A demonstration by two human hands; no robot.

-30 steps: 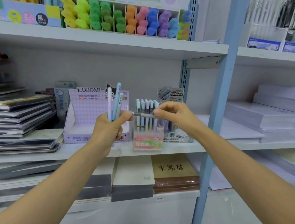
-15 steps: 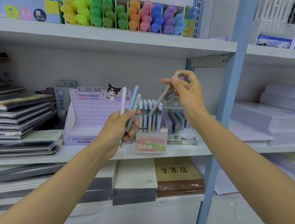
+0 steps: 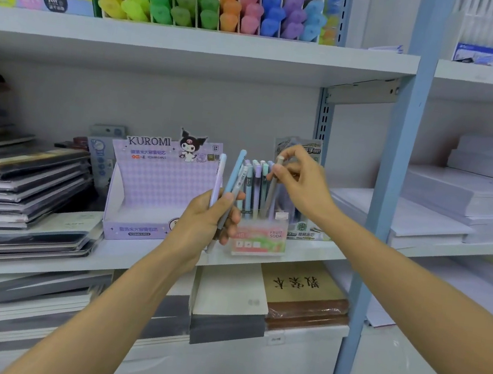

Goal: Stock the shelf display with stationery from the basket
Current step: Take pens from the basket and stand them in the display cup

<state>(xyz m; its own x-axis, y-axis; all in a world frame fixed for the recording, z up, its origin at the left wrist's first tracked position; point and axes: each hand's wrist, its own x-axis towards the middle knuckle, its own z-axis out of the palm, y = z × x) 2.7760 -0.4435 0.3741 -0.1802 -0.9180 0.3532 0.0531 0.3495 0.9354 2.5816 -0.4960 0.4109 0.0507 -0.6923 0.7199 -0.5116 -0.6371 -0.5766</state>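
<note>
My left hand (image 3: 207,219) grips three pastel pens (image 3: 234,176), lilac, blue and grey-white, upright in front of the middle shelf (image 3: 143,255). My right hand (image 3: 304,184) pinches the top of a grey pen (image 3: 271,196), which stands nearly upright with its lower end inside the clear "Fruit Soda" pen holder (image 3: 259,238). Several pastel pens (image 3: 254,187) stand in that holder. The basket is out of view.
A purple Kuromi display box (image 3: 152,181) stands left of the holder, a packaged item (image 3: 305,150) behind it. Stacked notebooks (image 3: 21,187) fill the left, paper reams (image 3: 467,198) the right. A blue upright post (image 3: 392,173) divides the bays. Highlighters (image 3: 212,2) line the top shelf.
My right hand took the grey pen from my left hand, lifted it up, then lowered it upright into the clear holder. The left hand stayed with the other pens. The view moved closer.
</note>
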